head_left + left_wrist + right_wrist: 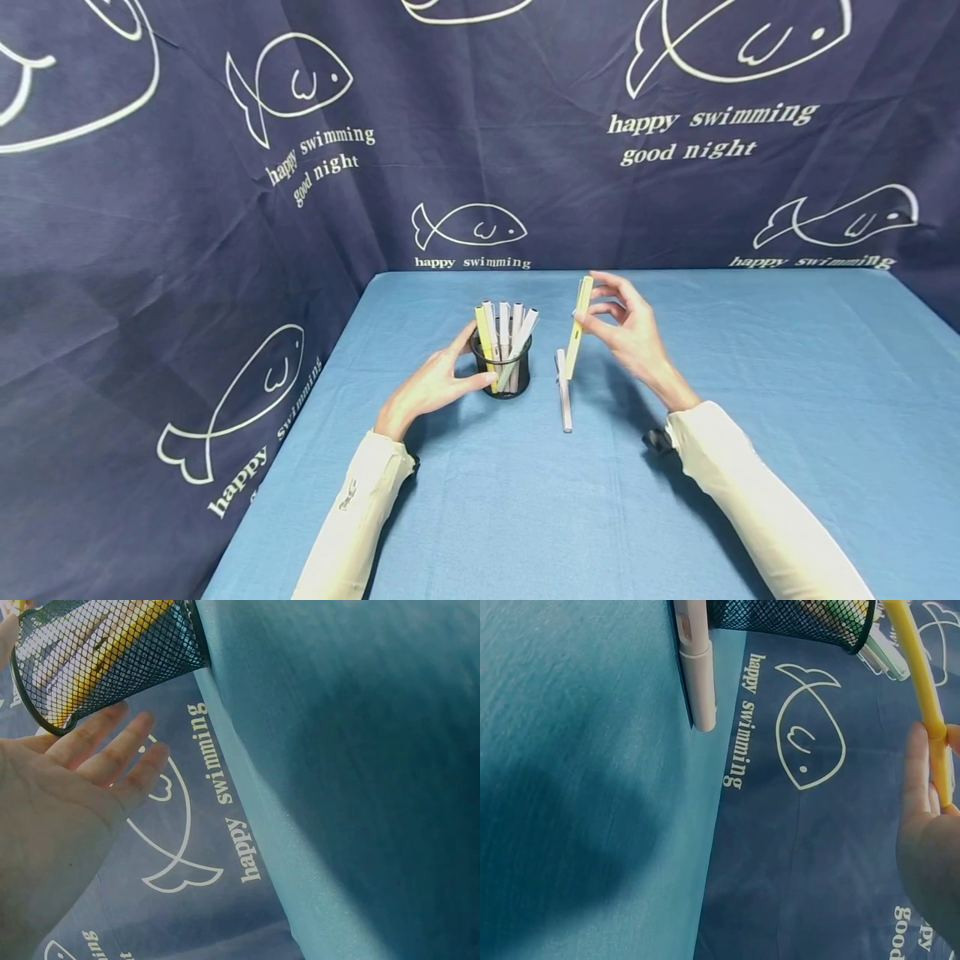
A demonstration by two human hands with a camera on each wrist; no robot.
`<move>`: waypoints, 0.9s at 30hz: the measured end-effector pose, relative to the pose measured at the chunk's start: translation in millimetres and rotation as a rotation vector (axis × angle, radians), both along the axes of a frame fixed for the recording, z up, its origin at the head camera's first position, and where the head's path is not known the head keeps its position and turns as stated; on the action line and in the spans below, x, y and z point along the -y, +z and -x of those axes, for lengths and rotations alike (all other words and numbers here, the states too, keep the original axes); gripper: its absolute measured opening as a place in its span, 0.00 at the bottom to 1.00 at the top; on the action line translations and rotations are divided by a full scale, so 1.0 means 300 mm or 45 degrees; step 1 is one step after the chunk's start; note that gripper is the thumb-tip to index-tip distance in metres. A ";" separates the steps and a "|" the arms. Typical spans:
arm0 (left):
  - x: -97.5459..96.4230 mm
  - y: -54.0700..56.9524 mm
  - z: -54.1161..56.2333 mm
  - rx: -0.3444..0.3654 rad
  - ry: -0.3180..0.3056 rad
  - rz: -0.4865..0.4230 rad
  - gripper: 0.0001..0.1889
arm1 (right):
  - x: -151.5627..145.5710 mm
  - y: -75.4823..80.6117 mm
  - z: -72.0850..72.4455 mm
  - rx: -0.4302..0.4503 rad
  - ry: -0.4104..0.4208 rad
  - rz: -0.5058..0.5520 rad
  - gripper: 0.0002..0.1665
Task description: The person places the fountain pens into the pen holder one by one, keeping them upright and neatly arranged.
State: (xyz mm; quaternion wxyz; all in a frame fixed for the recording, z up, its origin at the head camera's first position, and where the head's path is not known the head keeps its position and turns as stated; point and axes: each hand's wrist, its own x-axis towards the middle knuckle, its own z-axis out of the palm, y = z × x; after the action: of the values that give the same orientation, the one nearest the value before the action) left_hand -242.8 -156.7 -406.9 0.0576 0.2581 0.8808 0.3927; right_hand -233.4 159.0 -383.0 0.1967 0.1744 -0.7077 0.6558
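Note:
My left hand (435,383) holds a black mesh pen holder (517,381) from its left side, thumb across the front and fingers behind. Several pens stand upright in the holder, one yellow and the others pale. In the left wrist view, the mesh wall (161,656) lies against the fingers. To the right of the holder, my right hand (633,333) pinches a yellow pen (576,337) near its upper end, tilted slightly and raised above the table. A pale pinkish pen (565,400) lies on the cloth beneath it, also visible in the right wrist view.
A blue cloth (510,517) covers the table. Dark blue curtains (465,150) with white fish drawings and lettering hang behind it and along the left side. Both forearms wear white sleeves (750,483).

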 end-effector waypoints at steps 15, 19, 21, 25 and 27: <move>-0.002 0.006 -0.004 0.029 0.005 0.003 0.52 | 0.035 0.026 -0.003 -0.033 -0.009 0.041 0.38; -0.002 0.007 -0.004 0.036 0.012 0.003 0.52 | 0.055 0.068 -0.037 -0.054 -0.001 0.046 0.36; -0.001 0.007 -0.004 0.039 0.018 0.006 0.52 | 0.063 0.084 -0.051 -0.060 0.004 0.048 0.35; -0.002 0.006 -0.004 0.041 0.022 0.008 0.52 | 0.069 0.087 -0.050 -0.070 0.008 0.061 0.35; -0.002 0.005 -0.003 0.039 0.021 0.007 0.51 | 0.073 0.088 -0.048 -0.071 0.003 0.059 0.36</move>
State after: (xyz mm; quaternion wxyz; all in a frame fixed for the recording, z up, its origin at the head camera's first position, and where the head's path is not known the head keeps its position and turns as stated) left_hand -241.8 -156.0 -405.3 0.0686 0.2445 0.8831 0.3946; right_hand -218.9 137.2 -356.7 0.2195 0.1888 -0.6864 0.6671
